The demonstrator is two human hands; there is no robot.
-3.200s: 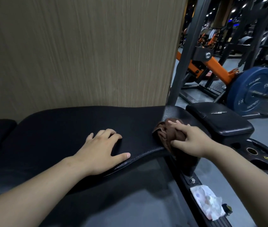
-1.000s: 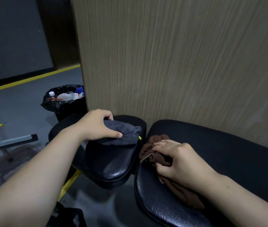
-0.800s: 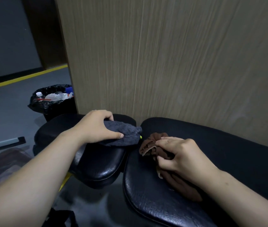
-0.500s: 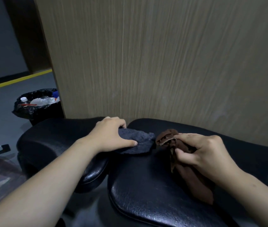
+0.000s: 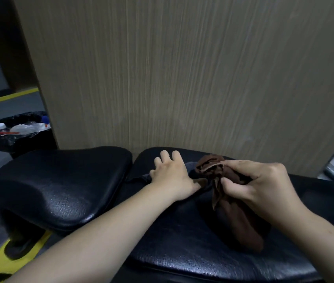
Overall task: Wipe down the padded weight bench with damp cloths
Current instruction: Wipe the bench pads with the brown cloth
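while the left hand [image 5: 171,174] was pressing its grey cloth [image 5: 141,177] on the small seat pad [image 5: 60,186] a second ago, it has now slid across the gap onto the long back pad of the bench [image 5: 182,242], palm down and fingers spread flat over the cloth. the right hand [image 5: 262,186] has lifted its brown cloth [image 5: 233,211] off the pad surface and now pinches a bunched top fold between thumb and fingers, so the rest of the cloth trails down onto the padding. that suggests the seat pad is likely finished and the wiping is moving along the long pad, with the brown cloth perhaps being regathered before its next stroke.

most of the grey cloth is hidden under the left hand; only a dark edge shows beside the wrist and near the thumb, and it is hard to tell from the black padding. dampness cannot be judged. the far right end of the bench is cut off by the frame edge. a wood-grain panel [image 5: 182,68] stands just behind the bench, and a lined bin [image 5: 17,135] with bottles sits on the floor at the left.
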